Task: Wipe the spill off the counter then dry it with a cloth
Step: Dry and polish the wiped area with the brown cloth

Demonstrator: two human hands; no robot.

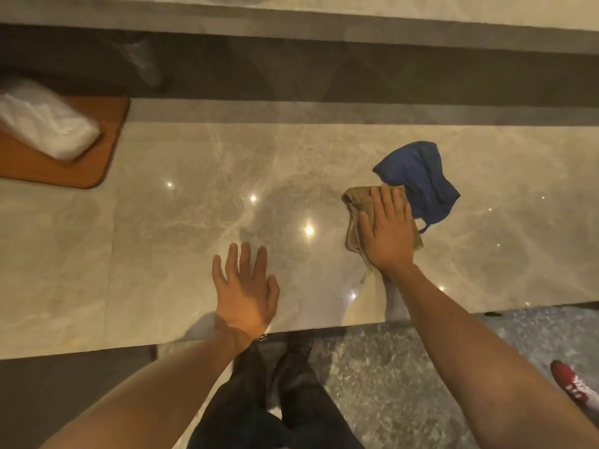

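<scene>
On the glossy beige marble counter (194, 176) my right hand (387, 230) lies flat, palm down, on a folded tan cloth (355, 202), pressing it to the surface. A crumpled blue cloth (418, 176) lies just beyond and to the right, touching the tan one. My left hand (244, 288) rests open near the counter's front edge, fingers spread, holding nothing. I cannot make out any liquid on the shiny stone; only light reflections show.
At the far left an orange-brown wooden board (97, 163) carries a white plastic-wrapped bundle (45, 124). A raised ledge (324, 30) runs along the back. The counter's front edge (308, 328) is near my legs, and a red shoe (573, 384) stands on the floor, right.
</scene>
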